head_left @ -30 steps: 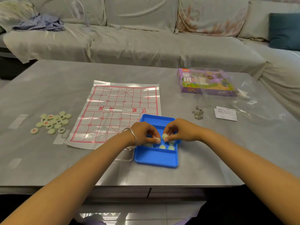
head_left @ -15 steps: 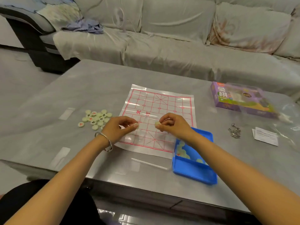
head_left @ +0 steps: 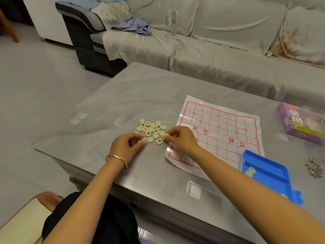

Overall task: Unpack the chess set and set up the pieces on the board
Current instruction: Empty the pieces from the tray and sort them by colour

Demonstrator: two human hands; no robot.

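Observation:
A pile of several pale round chess pieces [head_left: 151, 129] lies on the grey table, left of the white board sheet with red grid lines [head_left: 219, 131]. My left hand [head_left: 125, 147] is at the pile's near left edge, fingers curled, pinching a pale piece at its fingertips. My right hand [head_left: 179, 139] is at the pile's near right edge, also pinching a pale piece low over the table. The blue tray [head_left: 269, 175] at the right holds a few pale pieces; my right forearm crosses in front of it.
A purple game box [head_left: 302, 123] stands at the far right, with small metal rings [head_left: 314, 169] nearer. A clear lid [head_left: 204, 187] lies at the table's near edge. A covered sofa [head_left: 211, 50] runs behind the table.
Both hands took pieces from the blue tray, then carried them left across the board sheet to the pile. The view turned left with them.

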